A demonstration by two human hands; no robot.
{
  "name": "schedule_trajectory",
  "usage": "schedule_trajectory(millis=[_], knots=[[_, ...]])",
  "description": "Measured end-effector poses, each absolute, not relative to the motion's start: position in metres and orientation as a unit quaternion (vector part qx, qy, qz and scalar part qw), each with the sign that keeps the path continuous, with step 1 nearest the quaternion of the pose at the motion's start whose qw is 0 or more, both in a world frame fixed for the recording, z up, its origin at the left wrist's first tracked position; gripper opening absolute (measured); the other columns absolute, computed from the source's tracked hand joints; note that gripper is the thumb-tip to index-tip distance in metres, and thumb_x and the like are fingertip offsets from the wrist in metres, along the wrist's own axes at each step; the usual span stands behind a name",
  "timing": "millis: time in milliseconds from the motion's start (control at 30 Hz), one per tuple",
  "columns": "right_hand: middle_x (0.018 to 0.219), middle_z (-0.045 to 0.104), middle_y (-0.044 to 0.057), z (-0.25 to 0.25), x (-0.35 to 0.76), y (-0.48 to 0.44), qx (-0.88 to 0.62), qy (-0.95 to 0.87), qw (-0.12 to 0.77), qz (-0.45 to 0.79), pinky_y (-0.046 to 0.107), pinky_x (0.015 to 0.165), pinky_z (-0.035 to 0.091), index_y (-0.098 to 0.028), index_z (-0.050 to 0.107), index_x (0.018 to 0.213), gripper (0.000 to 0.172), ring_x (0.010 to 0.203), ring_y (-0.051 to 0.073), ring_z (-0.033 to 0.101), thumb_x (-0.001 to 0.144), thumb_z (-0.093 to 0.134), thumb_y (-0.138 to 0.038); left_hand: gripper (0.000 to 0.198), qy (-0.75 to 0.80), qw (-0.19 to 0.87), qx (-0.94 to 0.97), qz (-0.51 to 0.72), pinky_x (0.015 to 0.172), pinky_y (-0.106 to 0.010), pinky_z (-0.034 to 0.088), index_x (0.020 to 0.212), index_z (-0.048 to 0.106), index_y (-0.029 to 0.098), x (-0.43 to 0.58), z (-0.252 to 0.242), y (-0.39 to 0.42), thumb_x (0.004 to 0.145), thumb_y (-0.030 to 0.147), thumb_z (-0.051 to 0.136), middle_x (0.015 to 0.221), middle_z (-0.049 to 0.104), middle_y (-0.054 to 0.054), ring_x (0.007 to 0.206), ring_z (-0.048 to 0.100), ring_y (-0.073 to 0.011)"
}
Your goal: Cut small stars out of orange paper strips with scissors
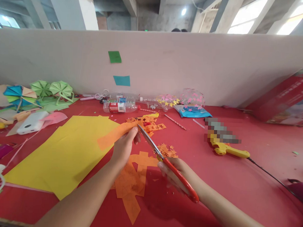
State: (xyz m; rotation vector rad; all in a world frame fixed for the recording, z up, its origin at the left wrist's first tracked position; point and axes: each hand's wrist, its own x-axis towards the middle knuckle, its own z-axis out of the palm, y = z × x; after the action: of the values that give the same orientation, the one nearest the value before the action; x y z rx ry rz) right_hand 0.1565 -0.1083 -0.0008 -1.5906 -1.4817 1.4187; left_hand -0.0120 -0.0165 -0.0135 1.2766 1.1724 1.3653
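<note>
Two hands on my feed, both occupied, over the red table (pixel 266 150). Left hand (pixel 124 144): thumb and fingers pinched on an orange paper strip (pixel 117 132), near its far end. Right hand (pixel 180 172): curled round the red-handled scissors (pixel 172 169), mid-view. Scissors' long axis runs from near right to far left; I read the tips as pointing away and leftward, at the strip, just beside the left fingertips. Strip's long axis runs from near left to far right.

Hidden from me: most of the right fingers, blurred behind the handle. I cannot tell whether paper lies between the blades (pixel 150 140). Strip's far end merges with orange scraps (pixel 156 127) behind; a pixelated patch covers part of the yellow corded tool (pixel 229 151).

Surface: overlapping yellow sheets (pixel 63 149) lie left of the hands. Beyond, a pale partition (pixel 164 66); above it I note concrete beams (pixel 128 2) and bright windows (pixel 248 17)
</note>
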Motion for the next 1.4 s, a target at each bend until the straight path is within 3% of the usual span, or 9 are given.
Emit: schedule_trajectory(millis=[200, 633, 933, 1167, 1400], knots=[[0.044, 0.032, -0.010, -0.001, 0.157, -0.108, -0.589, -0.547, 0.271, 0.529, 0.017, 0.032, 0.029, -0.022, 0.033, 0.060, 0.050, 0.032, 0.004, 0.032, 0.077, 0.059, -0.061, 0.038, 0.457, 0.448, 0.522, 0.564, 0.057, -0.027, 0.036, 0.046, 0.054, 0.021, -0.012, -0.013, -0.015, 0.080, 0.038, 0.054, 0.051, 0.056, -0.001, 0.054, 0.050, -0.0134], [0.047, 0.037, -0.009, -0.001, 0.157, -0.107, -0.604, -0.547, 0.253, 0.521, 0.016, 0.031, 0.028, -0.021, 0.034, 0.060, 0.048, 0.033, 0.005, 0.037, 0.078, 0.061, -0.057, 0.037, 0.431, 0.475, 0.504, 0.578, 0.055, -0.026, 0.037, 0.044, 0.053, 0.020, -0.012, -0.015, -0.013, 0.078, 0.033, 0.058, 0.048, 0.054, 0.001, 0.051, 0.049, -0.0114], [0.041, 0.034, -0.010, -0.006, 0.160, -0.104, -0.594, -0.549, 0.276, 0.519, 0.018, 0.034, 0.033, -0.021, 0.037, 0.058, 0.048, 0.033, 0.005, 0.035, 0.077, 0.062, -0.059, 0.028, 0.398, 0.487, 0.483, 0.610, 0.052, -0.027, 0.039, 0.053, 0.061, 0.019, -0.015, -0.017, -0.007, 0.075, 0.036, 0.062, 0.053, 0.060, -0.001, 0.052, 0.051, -0.0137], [0.041, 0.034, -0.010, -0.006, 0.160, -0.104, -0.590, -0.542, 0.286, 0.526, 0.016, 0.028, 0.024, -0.021, 0.036, 0.057, 0.051, 0.030, 0.004, 0.031, 0.074, 0.063, -0.062, 0.028, 0.408, 0.496, 0.482, 0.596, 0.056, -0.026, 0.040, 0.053, 0.062, 0.019, -0.013, -0.019, -0.008, 0.076, 0.035, 0.062, 0.053, 0.059, 0.000, 0.054, 0.052, -0.0130], [0.046, 0.043, -0.008, -0.011, 0.164, -0.104, -0.577, -0.563, 0.275, 0.524, 0.015, 0.030, 0.026, -0.020, 0.043, 0.063, 0.047, 0.032, 0.004, 0.037, 0.077, 0.060, -0.060, 0.029, 0.378, 0.562, 0.464, 0.570, 0.056, -0.024, 0.040, 0.052, 0.059, 0.019, -0.013, -0.015, -0.011, 0.078, 0.032, 0.057, 0.050, 0.056, 0.001, 0.052, 0.049, -0.0110]])
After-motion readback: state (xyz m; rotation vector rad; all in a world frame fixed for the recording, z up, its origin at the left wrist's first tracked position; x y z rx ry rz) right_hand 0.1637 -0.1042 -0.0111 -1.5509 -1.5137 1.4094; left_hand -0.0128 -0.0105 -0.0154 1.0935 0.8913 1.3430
